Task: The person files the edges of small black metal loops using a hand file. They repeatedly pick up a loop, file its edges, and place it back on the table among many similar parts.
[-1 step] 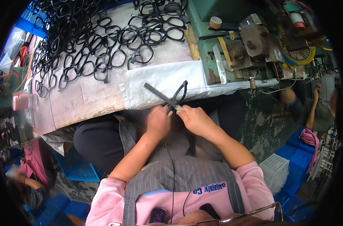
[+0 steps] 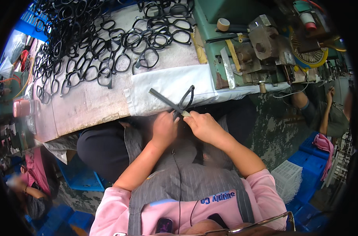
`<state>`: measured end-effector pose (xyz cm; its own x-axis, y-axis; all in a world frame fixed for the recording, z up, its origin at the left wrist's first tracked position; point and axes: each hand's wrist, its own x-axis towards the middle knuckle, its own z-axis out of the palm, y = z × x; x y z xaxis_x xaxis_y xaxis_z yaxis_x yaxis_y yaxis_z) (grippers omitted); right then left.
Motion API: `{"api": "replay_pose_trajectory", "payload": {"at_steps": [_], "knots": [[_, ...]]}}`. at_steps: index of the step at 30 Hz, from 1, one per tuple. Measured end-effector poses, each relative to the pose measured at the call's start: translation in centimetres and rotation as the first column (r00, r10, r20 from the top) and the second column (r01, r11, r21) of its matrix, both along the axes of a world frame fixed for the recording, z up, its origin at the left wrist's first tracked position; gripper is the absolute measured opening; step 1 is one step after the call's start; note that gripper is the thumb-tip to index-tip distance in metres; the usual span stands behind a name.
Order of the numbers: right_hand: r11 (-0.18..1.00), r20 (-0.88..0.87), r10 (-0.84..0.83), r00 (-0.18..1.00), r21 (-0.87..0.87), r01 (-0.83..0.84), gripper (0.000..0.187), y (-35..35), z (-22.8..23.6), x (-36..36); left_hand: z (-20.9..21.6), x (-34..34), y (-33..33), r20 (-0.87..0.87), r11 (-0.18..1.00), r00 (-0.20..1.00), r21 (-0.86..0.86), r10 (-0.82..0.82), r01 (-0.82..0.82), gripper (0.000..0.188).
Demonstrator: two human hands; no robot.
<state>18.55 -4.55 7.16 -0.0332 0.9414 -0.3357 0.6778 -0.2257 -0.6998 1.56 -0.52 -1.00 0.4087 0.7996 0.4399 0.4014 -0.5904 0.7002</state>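
Note:
A black eyeglass frame is gripped in my left hand, at the table's front edge. One rim of it stands up past my fingers, and the rest is hidden by the hand. My right hand is closed around the pale handle of a long, flat dark file. The file slants up to the left across the eyeglass frame, seemingly against it; the exact contact is too small to see. Beneath both lies a white cloth spread over the table edge.
Many black eyeglass frames are heaped across the table, densest at the far left. To the right stands a green machine with metal clamps and a tape roll. Blue crates sit on the floor; other people are at both sides.

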Motion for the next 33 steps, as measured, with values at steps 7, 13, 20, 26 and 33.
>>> {"api": "replay_pose_trajectory", "payload": {"at_steps": [7,13,20,26,33], "knots": [[0.988,0.0,0.034,0.999,-0.148,-0.034,0.036,0.8,0.9,0.1,-0.4,0.2,0.3,0.053,0.987,0.999,0.162,0.002,-0.011,0.02],[0.983,0.082,0.067,0.994,-0.177,-0.052,0.035,0.4,0.2,0.0,-0.7,-0.2,0.1,-0.01,0.997,1.0,0.072,-0.026,0.027,0.018],[0.997,0.025,0.007,1.0,0.074,-0.009,0.033,0.3,-0.8,-0.1,-0.3,-0.2,-0.1,-0.031,0.999,0.999,0.026,-0.022,0.023,0.019],[0.995,-0.017,0.091,0.996,-0.039,-0.091,0.033,0.7,-0.6,0.3,-0.2,-0.3,0.1,-0.014,0.999,1.0,0.023,-0.025,0.025,0.02],[0.996,0.037,0.076,0.996,-0.045,-0.075,0.035,0.8,-1.3,0.2,-0.3,0.3,0.2,0.076,1.0,0.997,0.029,0.01,-0.012,0.015]]}}
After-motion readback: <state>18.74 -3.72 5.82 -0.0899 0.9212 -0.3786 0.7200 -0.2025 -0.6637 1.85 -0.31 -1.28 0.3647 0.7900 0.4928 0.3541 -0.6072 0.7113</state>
